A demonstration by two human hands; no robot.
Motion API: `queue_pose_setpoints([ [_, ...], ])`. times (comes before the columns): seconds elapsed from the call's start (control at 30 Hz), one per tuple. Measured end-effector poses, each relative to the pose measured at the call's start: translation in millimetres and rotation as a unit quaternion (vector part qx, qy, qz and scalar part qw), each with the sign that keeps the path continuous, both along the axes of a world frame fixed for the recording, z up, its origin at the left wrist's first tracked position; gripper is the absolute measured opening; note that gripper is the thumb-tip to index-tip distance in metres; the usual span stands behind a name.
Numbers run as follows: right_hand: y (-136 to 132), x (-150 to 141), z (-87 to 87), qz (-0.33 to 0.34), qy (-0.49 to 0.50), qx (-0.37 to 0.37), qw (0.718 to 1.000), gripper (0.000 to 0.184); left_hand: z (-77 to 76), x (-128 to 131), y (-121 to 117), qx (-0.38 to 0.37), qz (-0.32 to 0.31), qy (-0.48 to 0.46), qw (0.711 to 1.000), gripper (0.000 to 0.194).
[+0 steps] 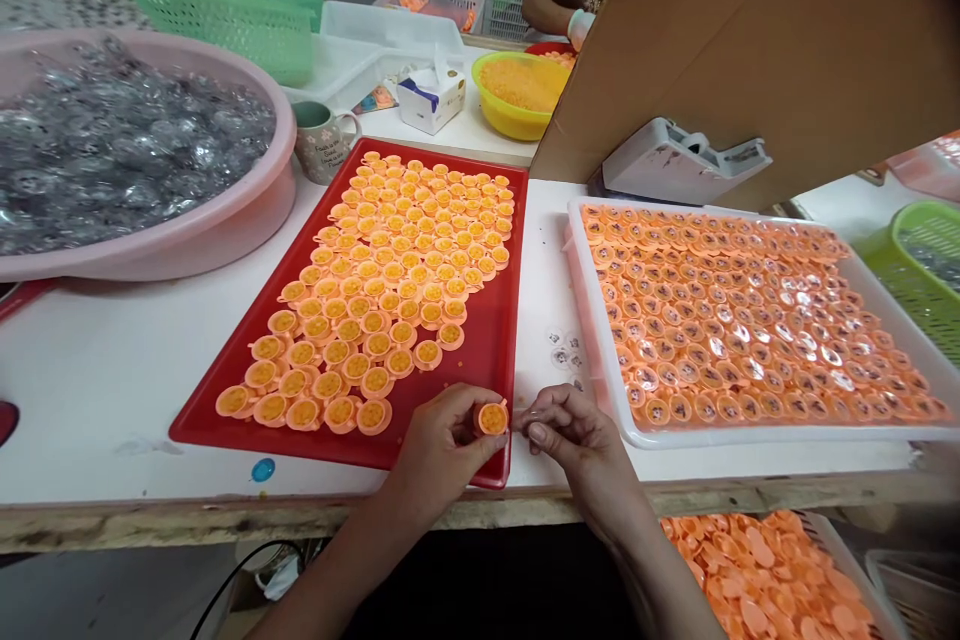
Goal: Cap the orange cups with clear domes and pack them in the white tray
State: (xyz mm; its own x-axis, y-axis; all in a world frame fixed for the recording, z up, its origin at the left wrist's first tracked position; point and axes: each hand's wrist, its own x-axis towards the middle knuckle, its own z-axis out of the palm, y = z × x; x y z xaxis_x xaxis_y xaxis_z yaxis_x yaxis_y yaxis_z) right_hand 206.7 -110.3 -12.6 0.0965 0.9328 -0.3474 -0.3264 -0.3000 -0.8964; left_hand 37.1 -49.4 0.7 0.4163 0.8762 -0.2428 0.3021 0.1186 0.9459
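Note:
My left hand (448, 440) is closed around a small orange toy cup (493, 418), its yellow-orange filled top facing up. Close beside it, my right hand (574, 435) pinches a small see-through piece (527, 416), which looks like a clear disc; its details are too small to make out. Both hands are over the near right corner of a red tray (480, 350). Rows of similar orange cups on saucers (390, 270) cover much of that tray. Several clear printed discs (562, 350) lie on the white table, right of the tray.
A white tray (626, 410) of orange cups with printed tops stands at right. A pink tub (259, 190) of clear plastic pieces, a mug (319, 145), a tissue box (433, 100) and a tape dispenser (679, 165) surround the trays. Other people work across the table.

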Motion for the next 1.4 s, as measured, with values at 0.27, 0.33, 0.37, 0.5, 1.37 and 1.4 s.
queue_pose_setpoints([
  [0.27,-2,0,-1.9,0.000,-0.021,0.005,1.000,0.010,-3.4,2,-1,-0.017,0.001,-0.012,1.000,0.020],
  [0.33,-2,0,-2.2,-0.014,-0.023,0.005,1.000,0.012,-3.5,2,-1,-0.026,0.003,-0.023,0.999,0.020],
  [0.37,-2,0,-2.2,-0.018,-0.021,0.005,1.000,0.013,-3.3,2,-1,-0.030,0.004,-0.027,0.999,0.020],
  [0.5,-2,-2,-0.2,0.000,-0.004,-0.001,1.000,0.013,-2.2,2,-1,-0.033,0.005,-0.029,0.999,0.023],
  [1.37,-1,-20,2.4,-0.071,-0.138,-0.021,0.988,0.014,-11.9,9,-13,0.184,-0.002,-0.042,0.982,0.017],
  [1.4,-2,-21,2.2,-0.073,-0.157,-0.019,0.985,0.014,-9.4,8,-14,0.171,-0.010,-0.052,0.984,0.019],
])
